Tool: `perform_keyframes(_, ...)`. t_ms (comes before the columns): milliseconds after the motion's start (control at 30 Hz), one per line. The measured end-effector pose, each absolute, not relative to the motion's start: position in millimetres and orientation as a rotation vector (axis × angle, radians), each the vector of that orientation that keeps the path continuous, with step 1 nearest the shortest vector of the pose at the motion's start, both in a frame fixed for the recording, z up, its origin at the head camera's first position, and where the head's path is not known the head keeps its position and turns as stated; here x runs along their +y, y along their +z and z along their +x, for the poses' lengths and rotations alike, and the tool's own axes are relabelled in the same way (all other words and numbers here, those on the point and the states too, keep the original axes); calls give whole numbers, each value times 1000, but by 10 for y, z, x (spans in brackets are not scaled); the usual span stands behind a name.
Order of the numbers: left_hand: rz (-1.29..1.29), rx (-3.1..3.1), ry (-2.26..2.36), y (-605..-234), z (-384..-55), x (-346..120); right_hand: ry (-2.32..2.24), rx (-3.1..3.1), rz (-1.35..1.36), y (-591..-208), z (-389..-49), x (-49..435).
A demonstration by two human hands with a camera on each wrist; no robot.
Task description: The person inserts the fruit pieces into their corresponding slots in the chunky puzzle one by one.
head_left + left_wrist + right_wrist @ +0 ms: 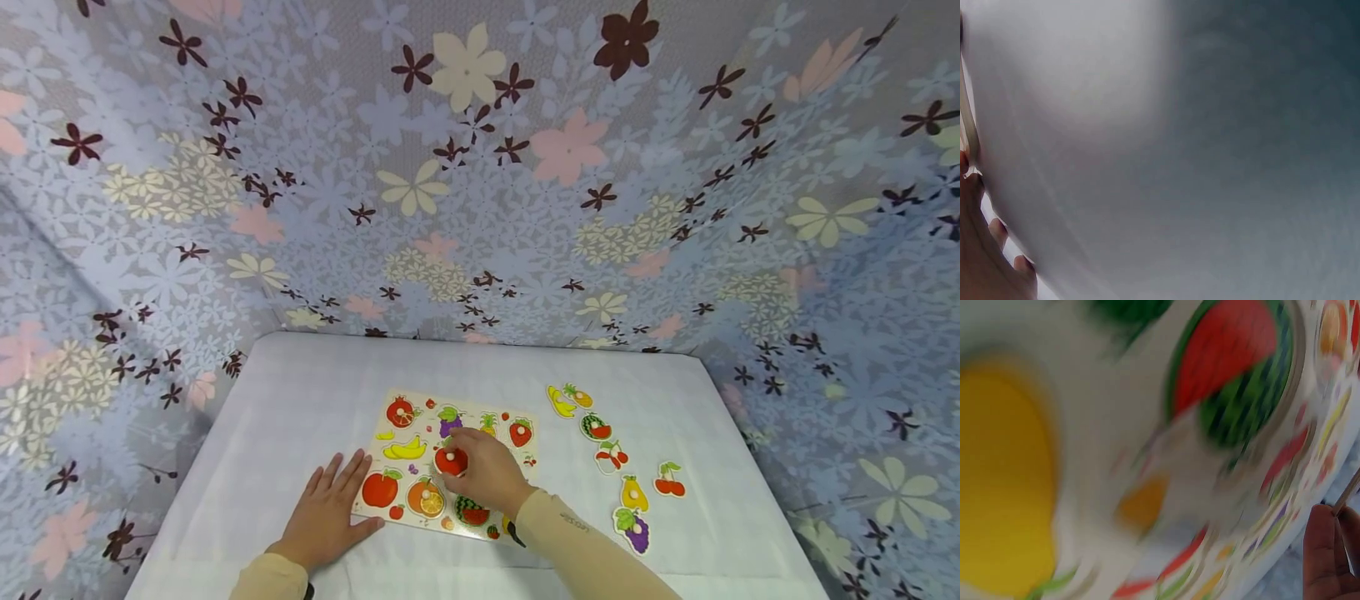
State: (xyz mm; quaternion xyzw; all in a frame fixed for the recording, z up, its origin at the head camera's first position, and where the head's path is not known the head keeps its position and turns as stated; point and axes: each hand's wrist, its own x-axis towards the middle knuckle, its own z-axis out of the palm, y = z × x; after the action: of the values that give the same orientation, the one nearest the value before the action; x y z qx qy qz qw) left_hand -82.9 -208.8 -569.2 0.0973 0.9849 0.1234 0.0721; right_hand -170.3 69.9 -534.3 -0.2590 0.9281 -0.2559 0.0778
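Observation:
A fruit puzzle board (470,406) lies on the table under my right hand (491,469). That hand pinches a red apple puzzle piece (452,462) over the middle of the board. In the right wrist view, the thumb and fingers (1321,553) grip a thin edge of the piece. My left hand (322,510) rests with spread fingers at the board's left edge; its fingers (999,232) barely show in the left wrist view. An orange piece (432,502) and a strawberry piece (517,437) with knobs sit on the board. The printed watermelon (1229,356) shows up close.
Loose pieces lie right of the board: bananas (558,402), pineapple (580,398), watermelon (596,428), cherries (615,458), pear (633,492), grapes (637,535) and another pair of cherries (670,486). Flowered cloth (480,250) rises behind the white table (300,383).

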Motion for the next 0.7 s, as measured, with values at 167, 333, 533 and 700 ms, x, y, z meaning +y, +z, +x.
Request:
perform_keyframes(167,300,2959,388,-5670,-844,-2080,-740,2711,-797,-5371,-1628,418)
perform_keyframes(333,313,2973,373,-5667,-842,-2089,-736,2685,-877,-5407,-1594,186)
perform_keyframes(533,349,3006,400,-5682,-827,-2109,-725,2655,-931,-5437,-1571,-1)
perform_keyframes(700,370,3025,433,-5679,-814,-2125,-680,2673,-958,-5482,-1559,-78)
